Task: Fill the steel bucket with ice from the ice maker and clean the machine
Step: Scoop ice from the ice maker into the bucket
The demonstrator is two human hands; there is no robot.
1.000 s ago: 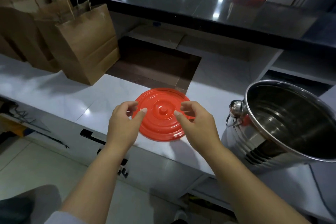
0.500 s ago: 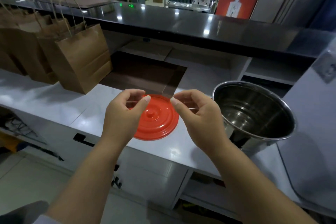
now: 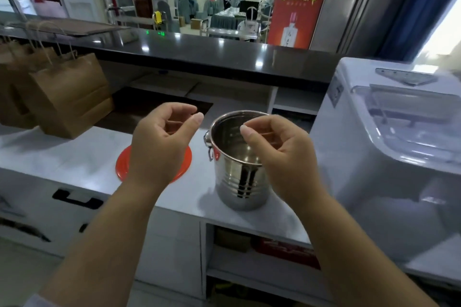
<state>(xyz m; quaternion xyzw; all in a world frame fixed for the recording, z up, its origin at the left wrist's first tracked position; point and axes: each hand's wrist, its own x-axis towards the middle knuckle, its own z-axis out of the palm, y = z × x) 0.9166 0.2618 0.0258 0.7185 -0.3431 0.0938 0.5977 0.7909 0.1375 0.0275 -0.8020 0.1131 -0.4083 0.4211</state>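
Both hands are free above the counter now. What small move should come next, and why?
Probably move the right hand to the ice maker and lift its clear lid. The steel bucket stands open and looks empty, its red lid lies flat on the counter, both hands hold nothing, and the machine appears closed.

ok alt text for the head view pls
Two bare hands, left hand and right hand, hover empty with loosely curled fingers above a white counter. An empty shiny steel bucket stands between a flat round red lid and a white ice maker.
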